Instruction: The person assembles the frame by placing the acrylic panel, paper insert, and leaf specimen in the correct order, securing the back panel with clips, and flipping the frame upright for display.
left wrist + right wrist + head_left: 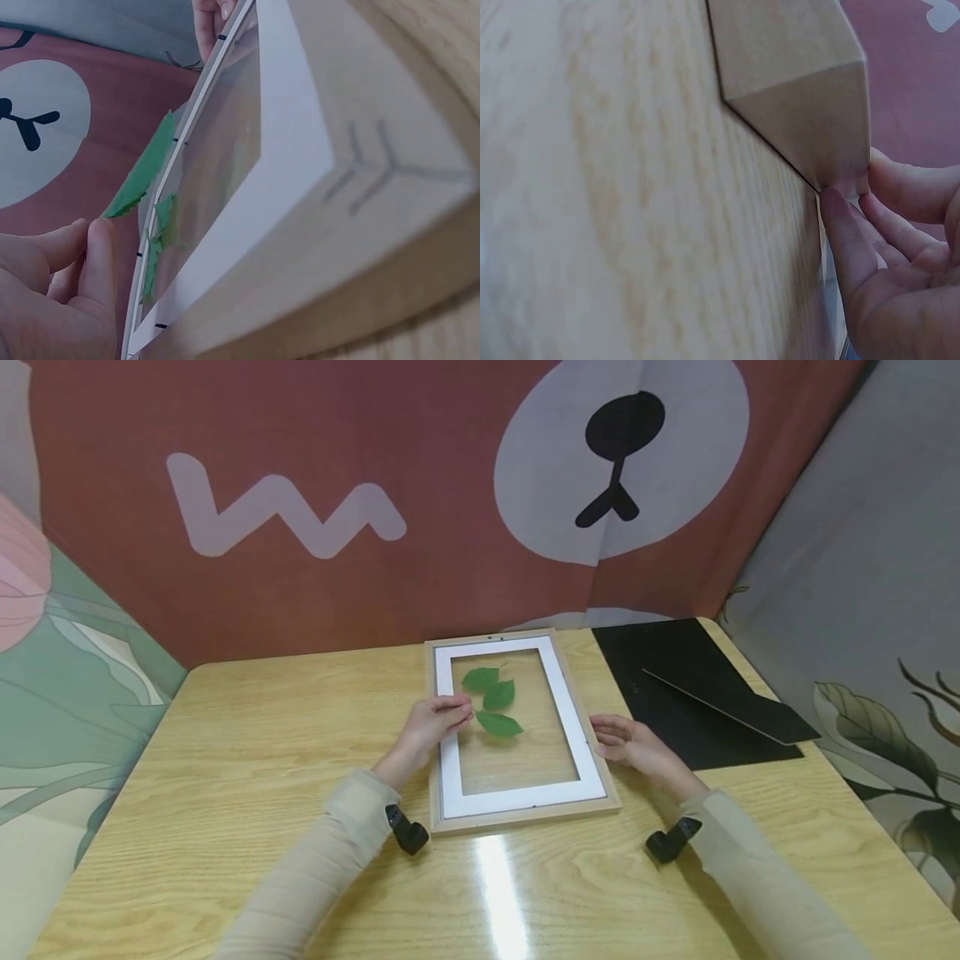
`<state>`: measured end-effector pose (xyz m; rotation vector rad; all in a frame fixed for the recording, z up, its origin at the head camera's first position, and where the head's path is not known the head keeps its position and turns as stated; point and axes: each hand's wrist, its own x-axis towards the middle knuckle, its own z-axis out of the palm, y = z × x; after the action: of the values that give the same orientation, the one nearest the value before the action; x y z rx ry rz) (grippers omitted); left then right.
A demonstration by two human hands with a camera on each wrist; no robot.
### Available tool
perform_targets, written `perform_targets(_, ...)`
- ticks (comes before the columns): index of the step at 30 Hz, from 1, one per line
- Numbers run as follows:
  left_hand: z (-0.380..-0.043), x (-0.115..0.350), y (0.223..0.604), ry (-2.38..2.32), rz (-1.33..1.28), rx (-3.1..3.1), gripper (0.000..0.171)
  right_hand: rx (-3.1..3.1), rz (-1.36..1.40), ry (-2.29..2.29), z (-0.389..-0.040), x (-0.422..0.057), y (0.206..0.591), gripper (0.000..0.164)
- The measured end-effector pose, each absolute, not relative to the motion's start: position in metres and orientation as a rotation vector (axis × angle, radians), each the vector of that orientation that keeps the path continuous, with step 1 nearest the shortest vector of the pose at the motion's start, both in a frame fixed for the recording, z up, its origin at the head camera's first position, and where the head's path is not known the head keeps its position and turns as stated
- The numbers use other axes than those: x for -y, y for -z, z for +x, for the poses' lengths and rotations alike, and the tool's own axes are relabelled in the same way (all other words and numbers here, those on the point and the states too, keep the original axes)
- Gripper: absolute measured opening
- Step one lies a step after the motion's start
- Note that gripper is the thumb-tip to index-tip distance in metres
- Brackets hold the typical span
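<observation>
A light wooden picture frame (pixel 611 803) with a white mat border (pixel 517 797) lies on the table. Inside it, over the clear pane, are two green leaves (pixel 480 679). My left hand (pixel 433 727) reaches over the frame's left side and pinches a third leaf (pixel 499 725) by its stem. In the left wrist view that leaf (pixel 142 176) stands out from the fingertips, apart from the pane. My right hand (pixel 637 750) is at the frame's right side. The right wrist view shows its fingers and thumb (pixel 911 184) holding the wooden edge (pixel 802 127).
Right of the frame lies a black board (pixel 637 652), with a smaller black panel (pixel 738 706) tilted on top of it. Wood-grain tabletop (pixel 300 727) stretches to the left. A brown printed cloth (pixel 375 585) hangs behind the table, and a grey one (pixel 847 568) at the right.
</observation>
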<state>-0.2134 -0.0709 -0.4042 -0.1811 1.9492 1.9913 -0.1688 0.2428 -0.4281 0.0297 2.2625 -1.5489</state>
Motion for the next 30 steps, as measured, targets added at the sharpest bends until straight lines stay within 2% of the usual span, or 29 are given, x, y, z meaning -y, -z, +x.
perform_targets(17, -0.215, 0.072, 0.413, -1.814, -0.154, -2.093, 0.026, -2.255, 0.042, 1.557, -0.169, -0.242, 0.428, 0.059)
perform_targets(30, -0.219, 0.072, 0.418, -1.759, -0.165, -2.129, 0.027, -2.242, 0.029, 1.551, -0.170, -0.244, 0.428, 0.060)
